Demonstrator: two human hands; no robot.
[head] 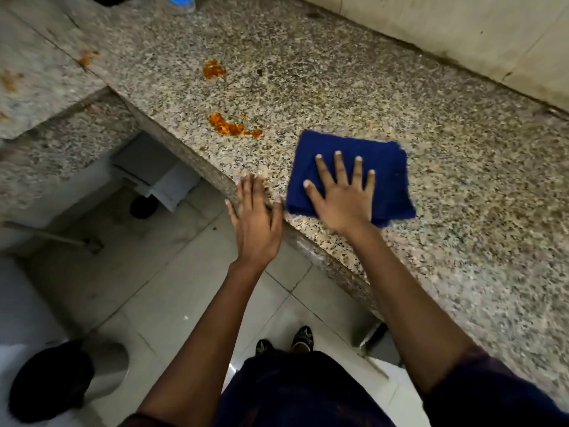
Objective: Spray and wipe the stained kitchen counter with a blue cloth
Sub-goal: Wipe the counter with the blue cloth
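Blue cloth: the blue cloth [351,175] lay folded flat on the bench [462,186], close to its front edge.
Right hand: the right hand [345,197] pressed down on the blue cloth with fingers spread and straight, palm flat, gripping nothing.
Left hand: the left hand [257,224] hovered or rested just beside the blue cloth, over the bench's front edge, fingers straight and relaxed, holding nothing; whether it touched the stone could not be told.
Near stain: an orange smear [232,127] sat near the blue cloth, off its far-left corner, apparently untouched.
Far stain: a second orange blotch [213,69] lay beyond the smear, well apart from the blue cloth.
Side slab: smaller orange marks [87,57] showed further left still, on the adjoining slab.
Spray: no wet sheen was clearly visible around the stains; a blue-topped object [180,0] at the bench's far end could not be identified.
Progress: wiping seemed barely begun; every visible stain remained, so nearly all the work looked left to do.
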